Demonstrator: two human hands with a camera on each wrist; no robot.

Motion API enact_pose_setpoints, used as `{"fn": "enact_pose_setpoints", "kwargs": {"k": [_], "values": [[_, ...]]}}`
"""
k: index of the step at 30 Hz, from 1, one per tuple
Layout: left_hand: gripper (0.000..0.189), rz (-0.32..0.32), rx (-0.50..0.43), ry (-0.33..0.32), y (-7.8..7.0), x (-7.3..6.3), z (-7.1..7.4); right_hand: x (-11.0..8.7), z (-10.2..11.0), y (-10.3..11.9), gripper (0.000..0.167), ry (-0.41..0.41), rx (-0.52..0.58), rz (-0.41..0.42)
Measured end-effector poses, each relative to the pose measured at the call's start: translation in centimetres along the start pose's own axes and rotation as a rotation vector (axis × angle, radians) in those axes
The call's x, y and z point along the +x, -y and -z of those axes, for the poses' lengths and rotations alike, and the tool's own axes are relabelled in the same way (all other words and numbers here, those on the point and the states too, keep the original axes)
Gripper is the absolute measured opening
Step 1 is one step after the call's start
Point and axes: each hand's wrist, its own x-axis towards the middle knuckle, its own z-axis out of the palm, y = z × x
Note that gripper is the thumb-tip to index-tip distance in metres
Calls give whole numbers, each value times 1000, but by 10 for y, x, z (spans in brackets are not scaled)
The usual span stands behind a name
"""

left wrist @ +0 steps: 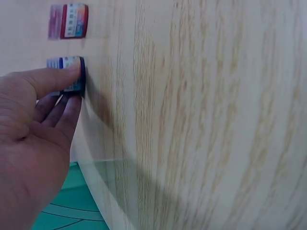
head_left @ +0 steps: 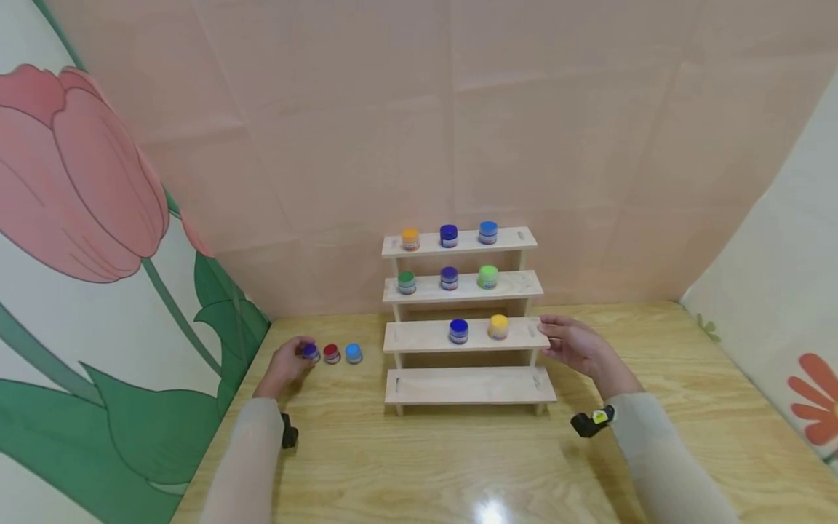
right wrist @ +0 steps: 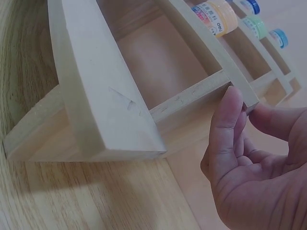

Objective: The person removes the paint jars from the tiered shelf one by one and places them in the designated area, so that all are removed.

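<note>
On the left of the table, my left hand (head_left: 288, 366) pinches a small paint jar with a purple-blue lid (head_left: 310, 353) between thumb and fingers; the jar stands on the tabletop. Beside it, to the right, are a red paint jar (head_left: 332, 354) and a light blue one (head_left: 353, 354). A four-tier wooden rack (head_left: 471, 387) stands in the middle. My right hand (head_left: 575, 345) grips the right end of its second board from the bottom, thumb and fingers on either side of the board's corner (right wrist: 250, 101). That board carries a dark blue jar (head_left: 458, 332) and a yellow jar (head_left: 499, 327).
The top board holds orange (head_left: 410, 239), dark blue (head_left: 448, 236) and blue (head_left: 488, 233) jars. Below them are green (head_left: 406, 283), purple (head_left: 449, 279) and light green (head_left: 487, 277) jars. A pink backdrop (head_left: 556, 160) rises behind the wooden table (head_left: 406, 466).
</note>
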Motion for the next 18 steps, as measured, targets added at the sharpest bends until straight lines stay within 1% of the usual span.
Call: {"fn": "enact_pose_setpoints", "kwargs": {"k": [6, 8, 12, 15, 18], "values": [[51, 18, -9, 16, -5, -1, 0, 0, -1, 0, 56, -1, -7, -6], [52, 15, -7, 17, -8, -2, 1, 0, -1, 1, 56, 0, -8, -7], [56, 9, -7, 17, -13, -4, 6, -1, -1, 1, 51, 1, 5, -5], [57, -4, -7, 7, -18, -4, 9, -1, 0, 1, 46, 2, 13, -4], [56, -41, 11, -17, -27, -7, 10, -1, 0, 0, 45, 0, 11, -5]]}}
